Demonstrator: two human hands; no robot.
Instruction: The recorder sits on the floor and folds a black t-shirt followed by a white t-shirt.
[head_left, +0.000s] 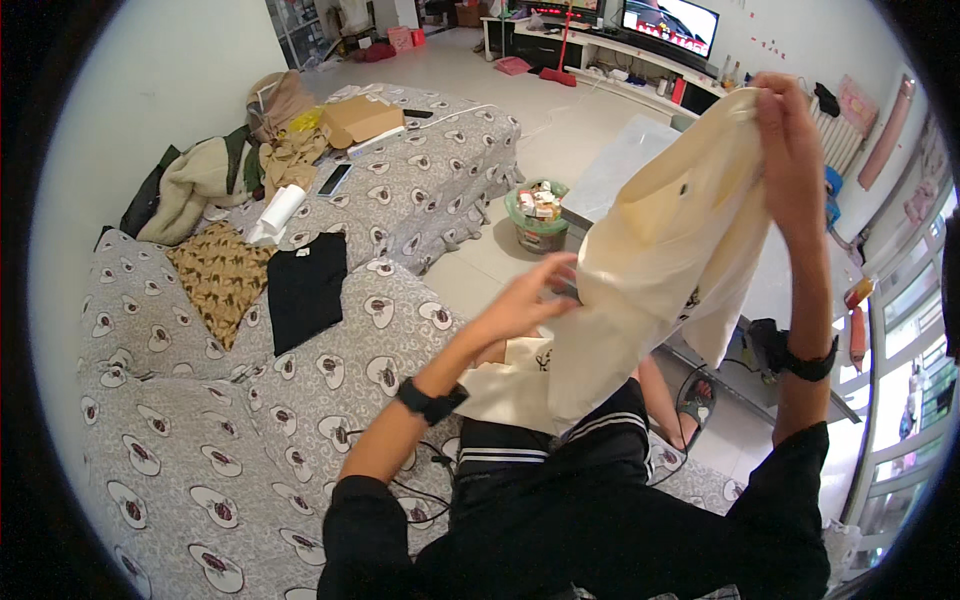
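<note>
A cream-coloured garment with small dark print hangs in front of me, its lower part lying over my lap. My right hand, raised at the upper right, grips the garment's top edge. My left hand is beside the garment's left edge with its fingers apart; whether the fingertips touch the cloth cannot be told. A folded black garment lies on the patterned sofa cover to the left, next to a brown patterned cushion.
A green-rimmed waste bin full of packaging stands on the floor beside a grey table. On the sofa lie a phone, a white roll, an open cardboard box and a fleece-lined coat. Black cables run beside my legs.
</note>
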